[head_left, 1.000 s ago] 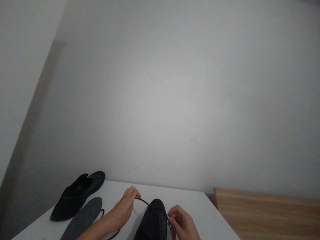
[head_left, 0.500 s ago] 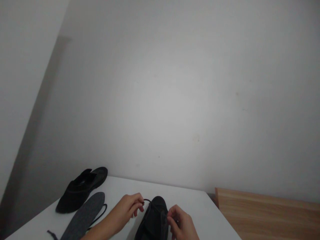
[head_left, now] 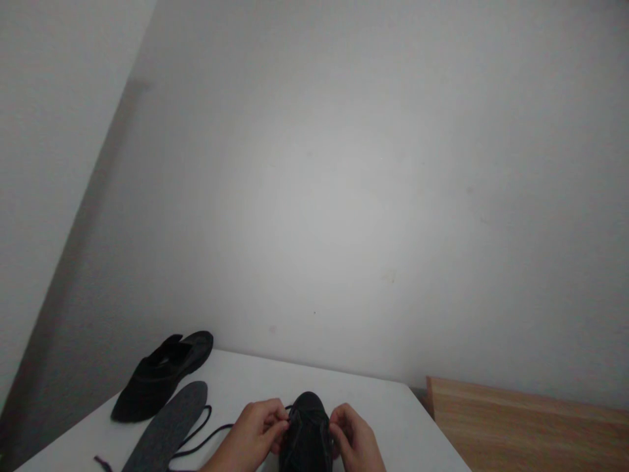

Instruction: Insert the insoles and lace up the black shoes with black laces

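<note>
A black shoe [head_left: 307, 432] stands toe-away on the white table [head_left: 393, 426] at the bottom centre. My left hand [head_left: 255, 436] pinches the black shoelace [head_left: 206, 442] against the shoe's left side. My right hand [head_left: 354, 439] is closed on the shoe's right side, fingertips at the lacing. The lace trails leftwards over the table. Both wrists run out of the frame's bottom edge.
A second black shoe [head_left: 160, 377] lies at the back left of the table. A grey insole [head_left: 170, 429] lies beside it. A wooden surface [head_left: 531, 426] adjoins the table on the right. A plain white wall fills the background.
My left hand has come in from the raised lace loop to the shoe's left side. The lace now lies slack on the table. The view has shifted slightly.
</note>
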The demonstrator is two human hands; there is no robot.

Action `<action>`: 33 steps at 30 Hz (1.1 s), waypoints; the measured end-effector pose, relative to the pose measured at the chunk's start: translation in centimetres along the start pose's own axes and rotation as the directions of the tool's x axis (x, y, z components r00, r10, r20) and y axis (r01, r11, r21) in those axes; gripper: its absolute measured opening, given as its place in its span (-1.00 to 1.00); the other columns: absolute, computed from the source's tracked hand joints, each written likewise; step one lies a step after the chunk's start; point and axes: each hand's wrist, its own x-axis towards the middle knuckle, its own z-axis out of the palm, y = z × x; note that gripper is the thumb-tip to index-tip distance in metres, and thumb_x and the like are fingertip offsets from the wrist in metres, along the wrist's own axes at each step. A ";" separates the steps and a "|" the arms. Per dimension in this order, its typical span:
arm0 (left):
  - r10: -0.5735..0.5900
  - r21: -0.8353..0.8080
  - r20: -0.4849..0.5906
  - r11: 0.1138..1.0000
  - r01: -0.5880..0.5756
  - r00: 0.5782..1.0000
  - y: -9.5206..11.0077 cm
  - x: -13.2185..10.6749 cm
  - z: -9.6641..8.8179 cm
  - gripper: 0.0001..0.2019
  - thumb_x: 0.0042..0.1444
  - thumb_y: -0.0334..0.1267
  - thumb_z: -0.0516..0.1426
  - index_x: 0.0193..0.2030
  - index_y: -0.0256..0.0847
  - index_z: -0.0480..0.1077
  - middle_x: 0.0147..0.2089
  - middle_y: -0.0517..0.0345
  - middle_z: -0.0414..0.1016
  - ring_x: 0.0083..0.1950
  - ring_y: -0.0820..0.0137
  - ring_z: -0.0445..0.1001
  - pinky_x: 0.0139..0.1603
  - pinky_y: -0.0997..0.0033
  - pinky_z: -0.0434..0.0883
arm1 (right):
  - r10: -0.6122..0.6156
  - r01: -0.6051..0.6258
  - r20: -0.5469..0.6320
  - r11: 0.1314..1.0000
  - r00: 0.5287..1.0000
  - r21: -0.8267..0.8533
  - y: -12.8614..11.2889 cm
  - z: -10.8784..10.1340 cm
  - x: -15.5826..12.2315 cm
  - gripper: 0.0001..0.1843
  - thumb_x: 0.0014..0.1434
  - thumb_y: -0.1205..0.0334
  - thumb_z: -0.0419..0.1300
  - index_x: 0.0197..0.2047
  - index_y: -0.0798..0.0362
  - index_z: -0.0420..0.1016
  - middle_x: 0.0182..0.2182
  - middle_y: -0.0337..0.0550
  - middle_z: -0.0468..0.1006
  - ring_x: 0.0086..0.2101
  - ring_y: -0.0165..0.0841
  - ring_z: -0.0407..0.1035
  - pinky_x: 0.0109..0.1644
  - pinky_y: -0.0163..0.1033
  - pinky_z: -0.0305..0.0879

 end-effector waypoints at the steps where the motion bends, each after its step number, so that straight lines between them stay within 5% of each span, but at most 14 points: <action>1: -0.006 -0.015 0.002 1.000 0.006 1.000 -0.2 0.2 -0.1 -0.79 -0.09 -0.11 0.12 -0.47 -0.22 0.29 -0.57 0.23 0.40 -0.50 0.38 0.42 -0.43 0.40 0.37 | -0.007 0.007 -0.004 1.000 1.000 0.003 0.1 0.0 0.1 -0.75 0.09 0.02 0.11 -0.43 0.02 0.24 -0.60 -0.29 0.33 -0.56 -0.37 0.31 -0.47 -0.30 0.24; 8: 0.011 0.041 0.053 0.999 -0.013 0.999 -1.1 1.1 -1.4 -0.85 -0.09 -0.26 0.09 -0.35 -0.25 0.35 -0.52 0.21 0.48 -0.57 0.47 0.39 -0.54 0.51 0.30 | 0.026 -0.034 0.066 0.991 0.997 0.127 -0.7 -1.2 -0.3 -0.72 0.04 -0.01 0.14 -0.44 0.03 0.23 -0.58 -0.27 0.35 -0.52 -0.35 0.35 -0.39 -0.25 0.28; 12: 0.039 0.254 0.059 0.966 -0.052 0.998 -0.2 0.7 -1.5 -0.92 -0.07 -0.33 0.08 -0.43 -0.26 0.39 -0.55 0.23 0.44 -0.54 0.47 0.37 -0.52 0.55 0.25 | 0.012 -0.011 0.073 1.000 0.997 -0.006 -1.5 -1.6 -0.8 -0.78 0.06 0.07 0.11 -0.43 0.04 0.24 -0.53 -0.24 0.35 -0.47 -0.33 0.37 -0.36 -0.25 0.29; 18: 0.187 0.575 0.092 0.792 -0.205 0.978 1.1 0.1 -1.4 -0.83 0.04 -0.38 0.06 -0.41 -0.20 0.50 -0.43 0.21 0.53 -0.38 0.43 0.42 -0.32 0.52 0.25 | -0.094 0.107 0.065 0.964 0.993 -0.242 -2.4 -1.0 -1.0 -0.89 0.11 0.19 0.01 -0.40 0.03 0.24 -0.50 -0.18 0.39 -0.46 -0.32 0.36 -0.37 -0.26 0.29; 28: 0.204 0.816 0.124 0.536 -0.217 0.971 2.1 0.4 -1.1 -0.86 0.08 -0.37 0.15 -0.38 -0.12 0.55 -0.26 0.10 0.52 -0.12 0.28 0.42 -0.14 0.41 0.28 | -0.134 0.149 0.065 0.880 0.989 -0.451 -2.3 -1.4 -0.5 -0.89 0.04 0.37 0.04 -0.39 0.06 0.38 -0.41 -0.12 0.47 -0.39 -0.32 0.36 -0.32 -0.30 0.24; 33: 0.118 0.809 0.133 0.561 -0.177 0.984 2.4 0.5 -1.1 -0.82 0.09 -0.39 0.13 -0.35 -0.12 0.57 -0.27 0.11 0.51 -0.17 0.34 0.45 -0.18 0.46 0.31 | -0.042 0.033 -0.007 0.862 0.999 -0.507 -3.0 -1.3 -0.4 -0.87 -0.01 0.39 0.08 -0.43 0.09 0.45 -0.50 -0.17 0.48 -0.47 -0.35 0.34 -0.39 -0.33 0.20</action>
